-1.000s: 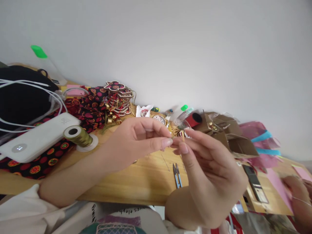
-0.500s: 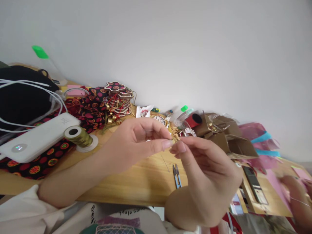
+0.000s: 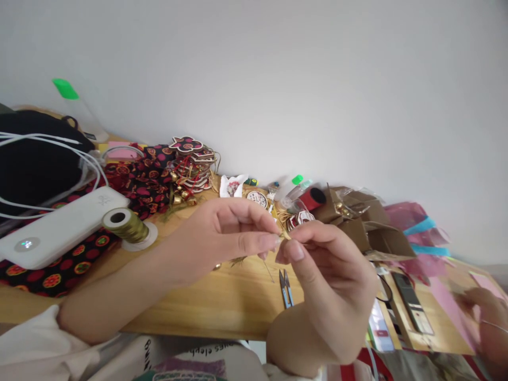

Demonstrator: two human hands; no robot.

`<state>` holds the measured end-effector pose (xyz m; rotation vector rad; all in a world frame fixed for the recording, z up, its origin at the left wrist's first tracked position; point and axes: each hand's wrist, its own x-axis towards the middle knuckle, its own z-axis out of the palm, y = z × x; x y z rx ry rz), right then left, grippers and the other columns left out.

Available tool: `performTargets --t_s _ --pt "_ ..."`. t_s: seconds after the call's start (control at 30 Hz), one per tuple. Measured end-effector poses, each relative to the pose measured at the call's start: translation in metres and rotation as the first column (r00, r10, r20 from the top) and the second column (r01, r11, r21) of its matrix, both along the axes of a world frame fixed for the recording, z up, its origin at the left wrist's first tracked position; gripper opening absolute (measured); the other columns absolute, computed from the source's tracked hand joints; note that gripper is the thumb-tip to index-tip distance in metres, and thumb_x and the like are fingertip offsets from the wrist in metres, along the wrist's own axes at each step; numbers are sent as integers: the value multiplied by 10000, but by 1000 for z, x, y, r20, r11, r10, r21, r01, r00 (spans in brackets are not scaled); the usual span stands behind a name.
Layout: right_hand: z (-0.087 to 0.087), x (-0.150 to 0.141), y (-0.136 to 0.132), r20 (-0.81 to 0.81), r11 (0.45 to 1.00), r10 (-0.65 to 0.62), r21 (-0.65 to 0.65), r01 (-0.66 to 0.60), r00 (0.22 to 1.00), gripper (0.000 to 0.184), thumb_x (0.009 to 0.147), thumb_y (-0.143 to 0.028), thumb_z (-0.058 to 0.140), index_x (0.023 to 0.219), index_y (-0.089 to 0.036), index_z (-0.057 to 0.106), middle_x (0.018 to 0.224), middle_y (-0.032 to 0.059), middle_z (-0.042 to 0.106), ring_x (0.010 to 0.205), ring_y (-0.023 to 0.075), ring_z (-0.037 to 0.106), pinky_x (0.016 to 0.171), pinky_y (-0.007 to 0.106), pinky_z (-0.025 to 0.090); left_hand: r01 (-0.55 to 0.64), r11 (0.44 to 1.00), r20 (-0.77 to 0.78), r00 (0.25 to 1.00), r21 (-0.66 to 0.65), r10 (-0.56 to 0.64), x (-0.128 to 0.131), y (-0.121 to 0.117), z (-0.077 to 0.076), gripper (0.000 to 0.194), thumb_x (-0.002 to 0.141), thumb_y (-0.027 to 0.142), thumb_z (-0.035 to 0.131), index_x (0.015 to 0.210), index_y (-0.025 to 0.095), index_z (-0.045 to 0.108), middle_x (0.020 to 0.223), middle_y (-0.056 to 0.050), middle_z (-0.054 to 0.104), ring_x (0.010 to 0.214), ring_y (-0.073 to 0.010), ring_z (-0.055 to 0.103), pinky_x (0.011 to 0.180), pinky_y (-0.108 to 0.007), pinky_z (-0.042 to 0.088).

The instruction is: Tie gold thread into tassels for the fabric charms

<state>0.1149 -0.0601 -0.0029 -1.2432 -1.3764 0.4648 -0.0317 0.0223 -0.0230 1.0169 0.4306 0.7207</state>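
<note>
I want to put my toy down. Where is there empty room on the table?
Bare wood shows on the table between the gold thread spool and the small scissors, below the left hand. The back edge is crowded: patterned fabric, ornaments, cardboard boxes.

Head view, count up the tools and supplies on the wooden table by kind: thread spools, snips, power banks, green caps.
Gold thread spool: 1
Red thread spool: 1
Thread snips: 1
White power bank: 1
Green caps: 2
Total: 6
Left hand and right hand pinch a small gold piece between them.
</note>
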Motion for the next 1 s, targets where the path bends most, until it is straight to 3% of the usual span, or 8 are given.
performTargets --t_s 0.13,0.37,0.8,1.0 --pt "-1 -2 -1 -25 999 -28 31 28 999 108 860 -122 656 857 -225 686 735 -46 663 663 76 620 579 180 504 -2 1000 42 999 11 1 1 1 -6 42 790 242 773 785 213 744 646 48 678 558 -43 556 525 -104 472" --pt "-1 -2 -2 45 995 -22 97 17 999 140 864 -88 637 865 -220 684 718 -59 645 637 65 592 581 199 481 25 999 185 982 37 -31 3 3 -5 60 857 189 728 842 233 765 695 58 722 628 -23 621 606 -76 497" --pt "-3 -3 -2 68 994 -44 101 37 997 142 849 -72 643 879 -207 675 718 -63 638 631 54 591 566 183 482 43 999 120 992 -5 -42 2 1 -8 53 840 304 754 856 274 794 689 45 719 614 -34 625 424 -74 350" --pt "-2 -4 -1 66 995 -33 99 26 997 136 850 -72 641 867 -203 674 713 -62 642 629 57 593 566 187 485 52 999 131 990 13 -53 1 1 -8 52 854 259 740 863 261 791 703 48 725 634 -30 633 506 -66 441"
